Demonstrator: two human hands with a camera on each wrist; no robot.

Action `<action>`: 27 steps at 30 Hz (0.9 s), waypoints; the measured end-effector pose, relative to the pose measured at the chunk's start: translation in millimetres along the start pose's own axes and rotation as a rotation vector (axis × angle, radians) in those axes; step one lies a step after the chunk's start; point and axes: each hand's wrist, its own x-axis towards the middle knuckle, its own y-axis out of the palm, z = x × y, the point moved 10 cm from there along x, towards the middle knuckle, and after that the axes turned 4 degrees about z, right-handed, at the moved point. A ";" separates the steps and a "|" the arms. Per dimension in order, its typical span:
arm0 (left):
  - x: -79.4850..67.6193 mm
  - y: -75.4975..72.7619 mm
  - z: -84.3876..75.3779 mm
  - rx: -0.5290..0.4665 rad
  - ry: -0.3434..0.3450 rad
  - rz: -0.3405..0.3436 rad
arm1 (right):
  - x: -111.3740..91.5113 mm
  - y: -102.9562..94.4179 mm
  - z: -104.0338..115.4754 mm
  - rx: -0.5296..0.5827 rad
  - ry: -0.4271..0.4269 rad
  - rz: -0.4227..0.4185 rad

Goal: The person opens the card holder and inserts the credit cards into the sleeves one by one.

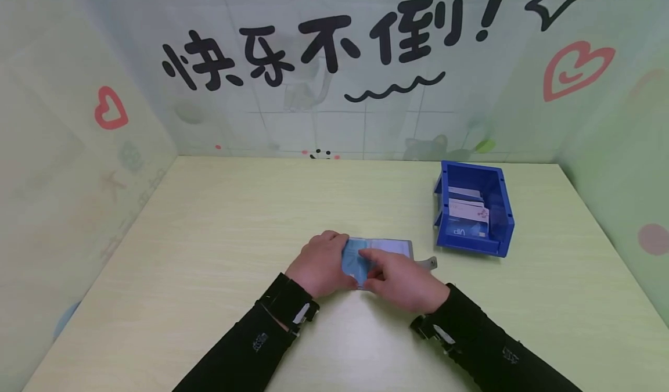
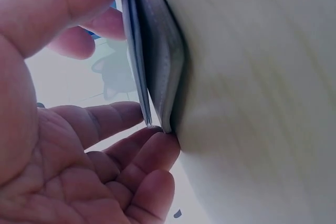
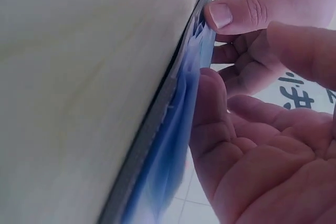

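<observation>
On the pale table (image 1: 209,218), a blue bin (image 1: 507,223) stands at the right of the frame. The person's left hand (image 1: 323,264) grips the left end of the card holder (image 1: 393,245) at lower centre; should that hold slacken, the holder could slide. The right hand (image 1: 405,280) touches the clear sleeves (image 3: 178,124); whether it pinches one cannot be told. Thin and floppy, they might cling together or crease under an uneven pull.

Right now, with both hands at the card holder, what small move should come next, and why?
Perhaps press the blue pages flat with the right hand: it touches them, they bulge off the grey cover, and the left hand grips the card holder, which should steady it.
</observation>
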 end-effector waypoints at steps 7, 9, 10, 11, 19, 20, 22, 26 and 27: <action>1.3 1.3 1.3 0.007 -0.013 0.013 | -10.0 -32.2 6.4 -0.019 -0.059 -0.104; 1.6 2.2 1.8 0.005 -0.024 0.021 | -17.2 -55.3 4.9 -0.031 -0.051 -0.209; 1.5 2.7 1.9 0.008 -0.030 0.025 | -21.6 -68.1 3.0 -0.048 -0.045 -0.272; 1.5 2.9 1.9 0.008 -0.033 0.027 | -26.6 -81.0 0.5 -0.060 -0.035 -0.333; -0.1 2.1 0.0 0.043 -0.042 0.023 | -60.2 -158.0 -46.1 -0.241 0.143 -0.659; -0.3 1.9 -0.1 0.051 -0.042 0.020 | -61.4 -162.0 -54.6 -0.256 0.177 -0.653; -0.9 1.5 -0.7 0.060 -0.041 0.015 | -61.6 -166.4 -71.6 -0.288 0.248 -0.618; -1.9 0.7 -4.5 0.042 -0.026 0.015 | -55.6 -163.7 -98.2 -0.362 0.321 -0.519; -2.0 0.8 -5.8 0.036 -0.021 0.017 | -53.4 -161.8 -102.3 -0.387 0.328 -0.498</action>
